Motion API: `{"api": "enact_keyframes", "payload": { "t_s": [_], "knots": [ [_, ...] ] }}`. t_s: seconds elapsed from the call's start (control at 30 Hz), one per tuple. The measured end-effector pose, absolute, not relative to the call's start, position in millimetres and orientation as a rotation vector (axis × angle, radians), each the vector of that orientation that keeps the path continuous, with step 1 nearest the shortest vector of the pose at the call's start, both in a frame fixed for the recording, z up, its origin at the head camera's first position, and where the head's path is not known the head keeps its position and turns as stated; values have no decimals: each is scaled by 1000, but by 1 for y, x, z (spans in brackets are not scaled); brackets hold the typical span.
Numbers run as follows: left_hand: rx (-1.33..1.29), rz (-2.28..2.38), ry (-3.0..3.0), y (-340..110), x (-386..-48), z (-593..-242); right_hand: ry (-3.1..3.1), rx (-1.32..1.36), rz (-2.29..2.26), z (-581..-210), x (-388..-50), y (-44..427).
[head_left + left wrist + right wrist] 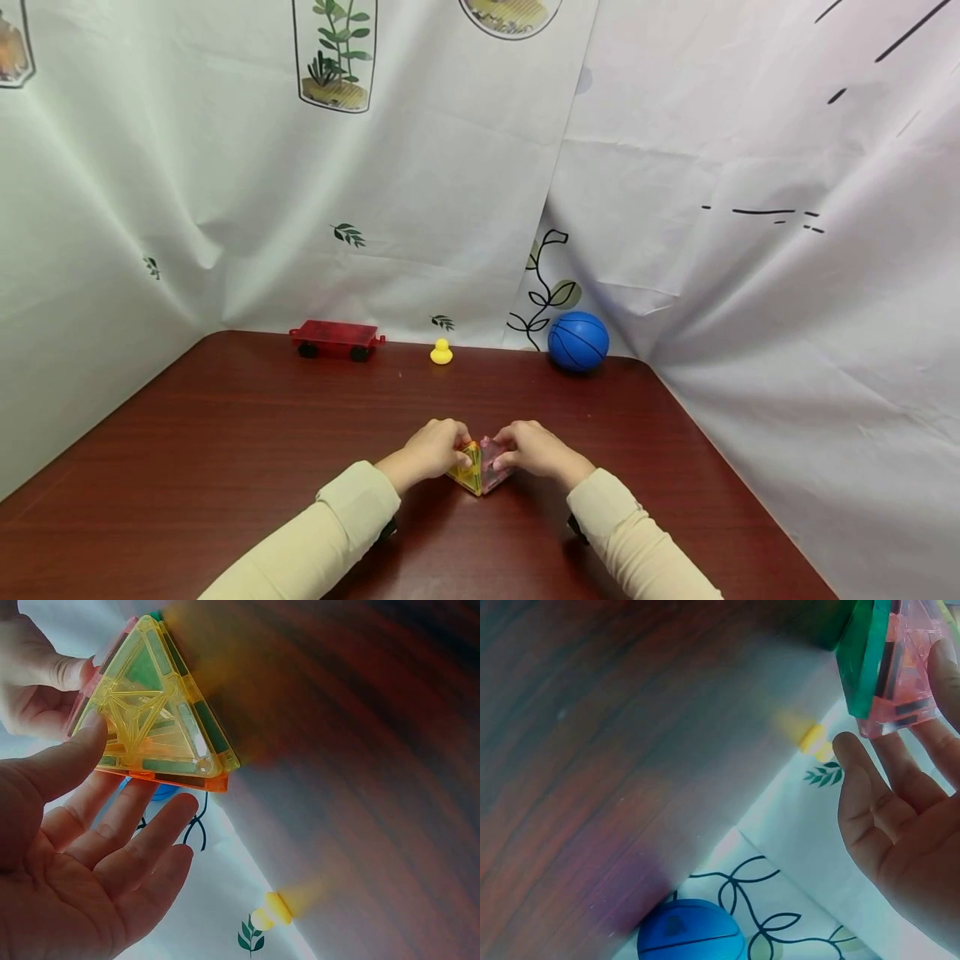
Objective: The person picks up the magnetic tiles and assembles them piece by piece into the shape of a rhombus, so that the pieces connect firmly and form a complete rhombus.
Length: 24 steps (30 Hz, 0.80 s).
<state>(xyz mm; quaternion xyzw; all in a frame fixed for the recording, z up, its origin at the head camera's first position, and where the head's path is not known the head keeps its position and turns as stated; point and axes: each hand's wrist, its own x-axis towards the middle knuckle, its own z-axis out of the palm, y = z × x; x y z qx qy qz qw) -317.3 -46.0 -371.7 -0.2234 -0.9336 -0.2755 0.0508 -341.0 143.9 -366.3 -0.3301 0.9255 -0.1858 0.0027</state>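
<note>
Translucent triangular magnetic tiles stand joined on the table in front of me. My left hand (435, 447) pinches the yellow magnetic tile (154, 705) with the thumb on its face. Below it in the left wrist view runs an orange tile (215, 783), partly covered by the yellow one. Across from it, my right hand (536, 450) grips the pink magnetic tile (915, 656), thumb in front and fingertips at its edge. A green tile (865, 660) adjoins the pink one in the right wrist view. The yellow and pink tiles meet near a front edge; how the far sides join is hidden.
On the dark red-brown table (225, 433), a red wheeled flatbed (335, 335) stands at the back left. A yellow rubber duck (442, 352) sits at the back middle, and a blue ball (578, 342) at the back right. Printed white cloth (450, 183) hangs behind.
</note>
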Motion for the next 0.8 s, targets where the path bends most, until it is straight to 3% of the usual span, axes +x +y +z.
{"api": "enact_keyframes", "payload": {
  "t_s": [0.8],
  "knots": [
    [-651, -876, -2877, -51, -319, -374, 2931, -978, -533, -360, -340, 150]
  ]
}}
